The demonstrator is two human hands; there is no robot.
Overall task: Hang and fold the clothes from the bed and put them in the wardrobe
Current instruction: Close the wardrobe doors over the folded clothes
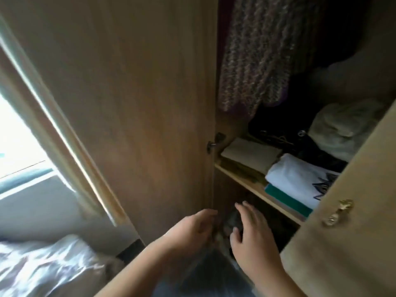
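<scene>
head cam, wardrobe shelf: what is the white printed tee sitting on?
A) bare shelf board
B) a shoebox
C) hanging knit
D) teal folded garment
D: the white printed T-shirt lies folded on top of a teal folded garment, whose edge shows beneath it at the front of the shelf.

Above the pale wood shelf (246,185), a purple-and-cream flecked knit (252,56); on it, a white T-shirt (297,179) with dark print over a teal garment (285,199).

Head camera looks down, close, somewhat blurred, into the wardrobe (255,185).
</scene>
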